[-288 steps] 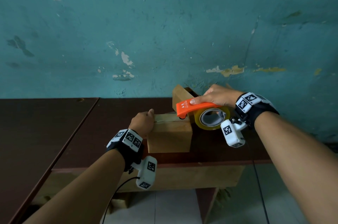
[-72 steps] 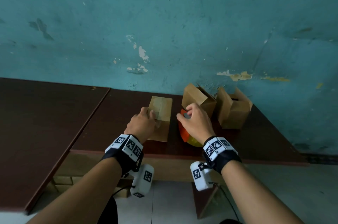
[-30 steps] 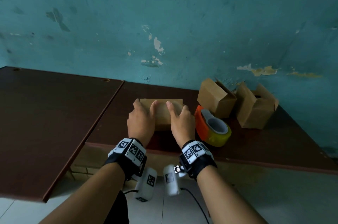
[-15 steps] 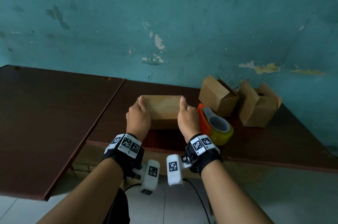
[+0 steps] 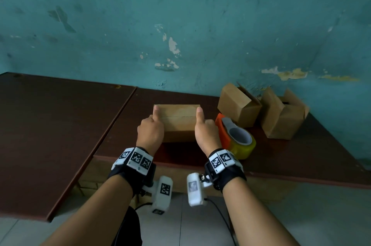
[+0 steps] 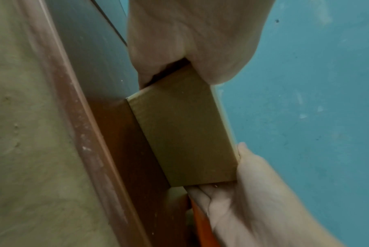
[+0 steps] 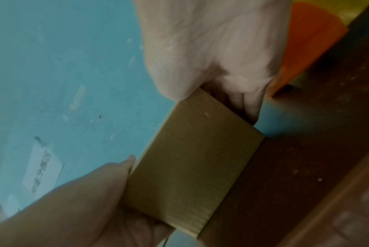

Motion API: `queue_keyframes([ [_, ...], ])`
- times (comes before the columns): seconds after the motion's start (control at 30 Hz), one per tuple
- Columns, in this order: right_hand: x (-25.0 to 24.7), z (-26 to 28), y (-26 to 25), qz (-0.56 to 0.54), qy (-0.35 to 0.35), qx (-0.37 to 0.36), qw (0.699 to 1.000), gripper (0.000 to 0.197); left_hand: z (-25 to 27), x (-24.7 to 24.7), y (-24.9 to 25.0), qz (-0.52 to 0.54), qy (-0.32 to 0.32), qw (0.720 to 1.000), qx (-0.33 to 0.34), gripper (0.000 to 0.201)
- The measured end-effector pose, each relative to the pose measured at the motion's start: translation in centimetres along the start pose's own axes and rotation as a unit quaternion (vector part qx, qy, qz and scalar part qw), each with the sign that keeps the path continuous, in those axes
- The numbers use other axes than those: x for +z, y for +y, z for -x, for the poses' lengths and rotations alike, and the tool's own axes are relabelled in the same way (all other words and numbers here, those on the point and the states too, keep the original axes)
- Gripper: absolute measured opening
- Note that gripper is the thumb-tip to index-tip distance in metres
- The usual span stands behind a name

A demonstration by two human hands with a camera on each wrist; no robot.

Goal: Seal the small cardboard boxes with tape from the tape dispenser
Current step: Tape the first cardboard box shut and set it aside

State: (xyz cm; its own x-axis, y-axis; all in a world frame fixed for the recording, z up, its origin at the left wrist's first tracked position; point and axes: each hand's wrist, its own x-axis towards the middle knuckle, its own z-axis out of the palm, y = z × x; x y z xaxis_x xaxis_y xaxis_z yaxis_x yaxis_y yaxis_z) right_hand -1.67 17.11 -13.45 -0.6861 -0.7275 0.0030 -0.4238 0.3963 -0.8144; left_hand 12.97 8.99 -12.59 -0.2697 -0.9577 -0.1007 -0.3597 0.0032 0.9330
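Observation:
A small brown cardboard box (image 5: 177, 119) lies on the dark brown table (image 5: 124, 125), its top flaps closed along a centre seam. My left hand (image 5: 151, 129) grips its left end, thumb lying on the top edge. My right hand (image 5: 204, 131) grips its right end the same way. The wrist views show the box's (image 6: 183, 133) near side (image 7: 192, 167) clamped between both hands, fingers down the ends. The orange tape dispenser (image 5: 233, 138) with its yellowish roll lies on the table just right of my right hand.
Two more cardboard boxes (image 5: 237, 105) (image 5: 283, 115) with loose flaps stand at the back right against the teal wall (image 5: 180, 24). A second tabletop (image 5: 50, 125) adjoins on the left. The table's front edge runs just below my wrists.
My right hand left the dispenser lying on the table and joined the left on the box. The box was turned crosswise, and both thumbs now rest on its top.

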Motion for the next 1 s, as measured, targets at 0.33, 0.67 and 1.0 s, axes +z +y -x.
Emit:
queue_keyframes([
  [0.33, 0.3, 1.7, -0.8, 0.165, 0.177, 0.007, 0.970, 0.072, 0.6, 0.3, -0.2, -0.122, 0.083, 0.988, 0.036, 0.072],
  [0.67, 1.8, 2.3, -1.2, 0.084, 0.130, -0.072, 0.985, 0.063, 2.0, 1.0, -0.9, -0.120, 0.024, 0.985, 0.123, 0.097],
  [1.0, 0.9, 0.9, -0.2, 0.092, 0.107, -0.092, 0.986, 0.071, 1.3, 1.4, -1.2, -0.117, 0.043, 0.984, 0.124, 0.078],
])
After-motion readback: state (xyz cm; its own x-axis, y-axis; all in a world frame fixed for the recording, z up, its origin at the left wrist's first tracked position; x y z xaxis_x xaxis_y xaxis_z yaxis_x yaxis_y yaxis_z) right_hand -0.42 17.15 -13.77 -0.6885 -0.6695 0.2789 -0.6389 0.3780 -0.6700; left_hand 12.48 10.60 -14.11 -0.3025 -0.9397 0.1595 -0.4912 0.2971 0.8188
